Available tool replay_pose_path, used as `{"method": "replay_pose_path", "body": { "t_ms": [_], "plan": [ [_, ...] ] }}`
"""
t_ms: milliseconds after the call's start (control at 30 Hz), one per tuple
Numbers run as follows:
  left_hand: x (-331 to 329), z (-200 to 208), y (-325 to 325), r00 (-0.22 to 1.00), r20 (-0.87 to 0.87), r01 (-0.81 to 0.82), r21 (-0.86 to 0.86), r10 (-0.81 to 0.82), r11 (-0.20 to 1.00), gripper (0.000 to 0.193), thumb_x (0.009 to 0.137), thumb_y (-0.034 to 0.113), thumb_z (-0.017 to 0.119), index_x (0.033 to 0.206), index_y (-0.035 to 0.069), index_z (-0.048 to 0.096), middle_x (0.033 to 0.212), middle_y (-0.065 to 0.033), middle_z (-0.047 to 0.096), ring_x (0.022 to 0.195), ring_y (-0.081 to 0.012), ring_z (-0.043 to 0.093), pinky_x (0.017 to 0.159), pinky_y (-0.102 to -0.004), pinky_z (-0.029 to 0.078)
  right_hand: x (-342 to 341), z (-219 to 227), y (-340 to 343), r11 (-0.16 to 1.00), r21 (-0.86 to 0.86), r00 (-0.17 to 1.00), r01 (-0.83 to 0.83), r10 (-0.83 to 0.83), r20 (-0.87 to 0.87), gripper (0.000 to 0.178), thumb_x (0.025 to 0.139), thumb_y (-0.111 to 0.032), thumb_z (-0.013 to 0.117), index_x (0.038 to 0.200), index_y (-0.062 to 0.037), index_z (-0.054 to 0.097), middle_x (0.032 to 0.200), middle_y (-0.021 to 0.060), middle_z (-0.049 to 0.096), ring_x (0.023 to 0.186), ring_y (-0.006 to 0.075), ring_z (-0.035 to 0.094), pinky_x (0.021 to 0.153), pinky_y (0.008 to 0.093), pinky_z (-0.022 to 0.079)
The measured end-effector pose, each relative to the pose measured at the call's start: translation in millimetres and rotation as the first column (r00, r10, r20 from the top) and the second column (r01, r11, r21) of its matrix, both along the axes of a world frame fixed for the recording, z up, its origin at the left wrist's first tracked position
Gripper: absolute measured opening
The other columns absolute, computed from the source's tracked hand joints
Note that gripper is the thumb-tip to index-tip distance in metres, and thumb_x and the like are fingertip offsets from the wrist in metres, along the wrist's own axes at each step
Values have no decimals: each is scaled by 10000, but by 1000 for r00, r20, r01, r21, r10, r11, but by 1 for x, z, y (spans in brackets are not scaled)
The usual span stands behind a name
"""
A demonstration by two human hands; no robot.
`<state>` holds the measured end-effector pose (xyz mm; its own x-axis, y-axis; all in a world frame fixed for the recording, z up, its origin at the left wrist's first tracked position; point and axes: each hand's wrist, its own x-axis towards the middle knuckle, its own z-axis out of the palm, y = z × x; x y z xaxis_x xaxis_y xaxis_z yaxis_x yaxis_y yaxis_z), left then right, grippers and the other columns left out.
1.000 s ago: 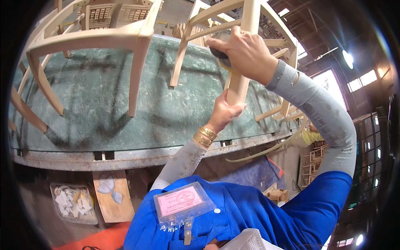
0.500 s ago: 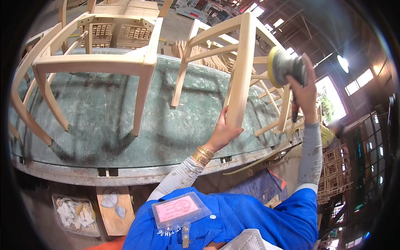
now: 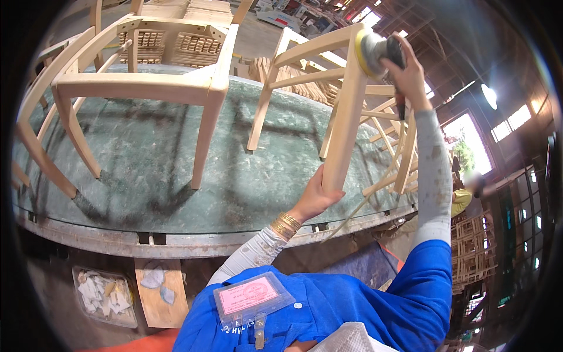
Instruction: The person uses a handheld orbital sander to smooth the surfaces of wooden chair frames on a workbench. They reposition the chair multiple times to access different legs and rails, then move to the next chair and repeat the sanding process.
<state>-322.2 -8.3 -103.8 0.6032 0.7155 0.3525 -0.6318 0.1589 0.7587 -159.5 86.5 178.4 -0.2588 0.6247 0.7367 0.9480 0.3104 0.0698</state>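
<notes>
My left hand (image 3: pixel 319 196) is wrapped round the lower end of a pale wooden chair leg (image 3: pixel 347 126), which leans up and away from me. The leg belongs to a bare wooden chair frame (image 3: pixel 311 50) on the green worktable (image 3: pixel 252 188). My right hand (image 3: pixel 409 73) grips a round orbital sander (image 3: pixel 375 54) with a yellow-edged pad and a dark body. Its pad is against, or very close to, the upper end of that leg, on the right side. The sander's hose end (image 3: pixel 400 108) hangs below my right hand.
Another wooden chair frame (image 3: pixel 141 85) stands on the table at left, with more frames (image 3: pixel 404 152) at right. Beneath the table edge are a plastic tub of scraps (image 3: pixel 105 296) and a board with sanding pads (image 3: pixel 161 293). A person in yellow (image 3: pixel 461 201) is at far right.
The sander in my right hand has moved left and up to the top of the leg. The chair frame has shifted slightly right in view, my left hand still on its leg.
</notes>
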Motion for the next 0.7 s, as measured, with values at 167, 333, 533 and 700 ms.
{"method": "replay_pose_path", "body": {
  "t_ms": [167, 333, 533, 700],
  "plan": [
    [4, -17, -2, 995, -40, -84, 148, 91, 985, 716, 706, 96, 740, 1311, 16, 365, 1132, -82, 513, 998, -147, 512, 848, -302, 450, 13, 39, 25, 956, 44, 953, 291, -285, -106, 628, 745, -271, 726, 1313, -274, 458, 1122, 139, 637, 1065, 300, 604, 907, 364, 468],
    [2, -14, 5, 992, -23, -116, 135, 120, 984, 727, 705, 111, 749, 1314, 9, 366, 1160, -86, 514, 1019, -160, 509, 878, -316, 435, 8, 11, 6, 995, -71, 996, 64, -68, -57, 638, 742, -165, 725, 1322, -236, 470, 1188, 128, 604, 1090, 282, 590, 921, 369, 463],
    [7, -21, -6, 996, -54, -70, 127, 77, 989, 722, 716, 123, 753, 1309, 5, 357, 1155, -74, 503, 1011, -165, 514, 875, -312, 442, 1, -1, -25, 992, -11, 989, 127, -127, -76, 691, 714, -133, 745, 1336, -190, 449, 1165, 141, 608, 1064, 272, 598, 884, 363, 478],
    [5, -19, -3, 995, -80, -47, 113, 56, 992, 691, 717, 108, 752, 1286, 40, 365, 1074, -50, 495, 945, -138, 518, 808, -289, 477, 22, -37, -57, 925, 110, 847, 363, -279, -452, 771, 723, -196, 739, 1383, -115, 350, 1202, 185, 576, 1112, 299, 569, 924, 385, 459]
  ]
}}
